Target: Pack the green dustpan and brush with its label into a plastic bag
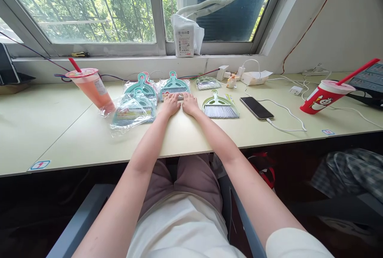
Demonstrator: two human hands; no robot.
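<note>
Teal plastic mini dustpan-and-brush set in clear wrap (174, 85): lies on the pale desk (191, 130) near the window, its near edge under both hands. Left hand (170, 104) and right hand (190, 104) rest flat, fingers extended, gripping nothing, apparently steadying the packet. Adjacent: unwrapped green brush set (220, 107), black phone (256, 107), more wrapped sets (134, 108).

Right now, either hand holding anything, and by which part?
Nothing gripped. Left hand and right hand lie flat, fingertips on the near edge of the bagged teal dustpan set.
</note>
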